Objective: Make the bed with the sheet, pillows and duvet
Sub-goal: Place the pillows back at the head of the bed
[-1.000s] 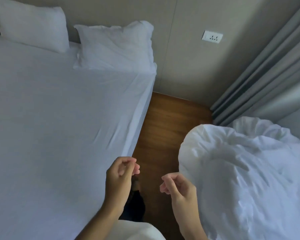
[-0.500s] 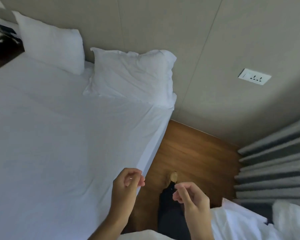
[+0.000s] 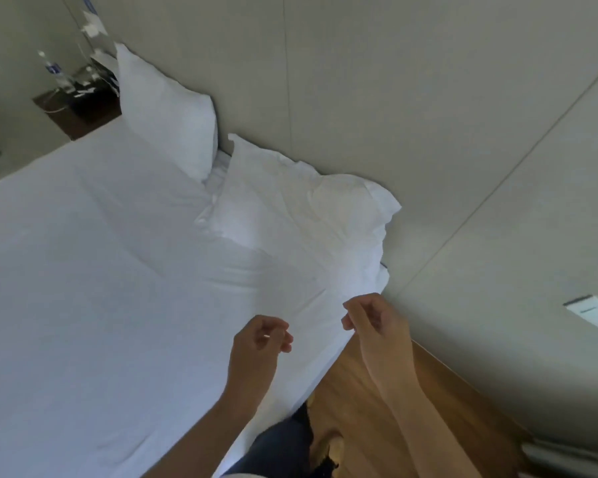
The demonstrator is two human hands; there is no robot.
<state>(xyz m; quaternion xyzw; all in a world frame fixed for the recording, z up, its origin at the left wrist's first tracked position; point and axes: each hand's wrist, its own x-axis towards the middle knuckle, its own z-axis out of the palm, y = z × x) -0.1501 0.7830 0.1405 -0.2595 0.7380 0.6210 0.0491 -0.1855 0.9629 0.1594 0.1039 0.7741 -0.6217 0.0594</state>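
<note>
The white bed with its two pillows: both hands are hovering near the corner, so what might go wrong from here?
1. The near white rumpled pillow lies right at the mattress corner, its end overhanging the edge; a careless tug could tip it onto the brown wooden floor.
2. The white fitted sheet shows creases below that pillow; covering them now would probably leave them in.
3. The left hand and right hand hold nothing, and no duvet is in view.

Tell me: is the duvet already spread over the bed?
No: the bed shows only the bare white sheet and two pillows, far and near; no duvet is in view.
</note>
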